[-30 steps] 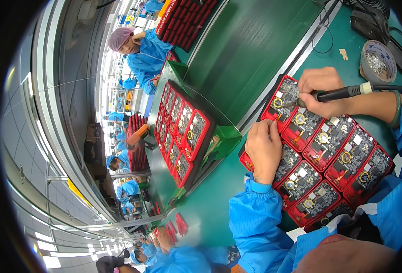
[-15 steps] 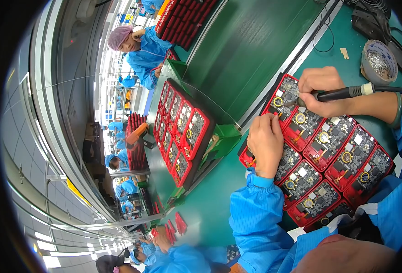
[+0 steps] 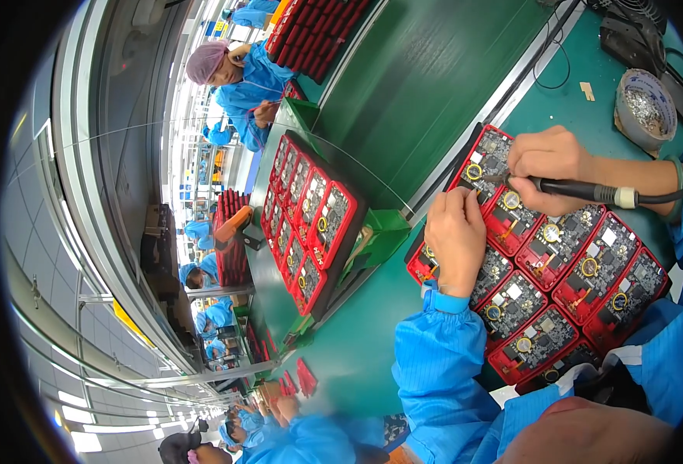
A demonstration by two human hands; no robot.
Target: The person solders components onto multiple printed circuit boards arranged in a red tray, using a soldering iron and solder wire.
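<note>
My right hand (image 3: 552,166) grips a soldering iron (image 3: 585,190) like a pen, its tip down at the circuit board (image 3: 495,153) in the top-left red case. Beside that tip, my left hand (image 3: 456,238) is closed in a pinch at the case's lower edge. A thin solder wire (image 3: 357,161) arcs in from the left and runs to its fingers; the end inside the pinch is hidden. Under both hands lie several red cases (image 3: 562,303) in rows, each with a board and a yellow-ringed round part. My left hand covers some of them.
A second block of board-filled red cases (image 3: 304,224) stands left, by a green bracket (image 3: 380,241). A green conveyor belt (image 3: 426,77) runs behind. At top right is a round tub (image 3: 645,108) of metal scraps. Co-workers in blue sit left and below; one person (image 3: 241,89) faces the belt.
The soldering iron's handle has swung lower, with my right hand slightly down. My left hand has shifted a little right, the wire with it. The co-worker across has lowered a hand.
</note>
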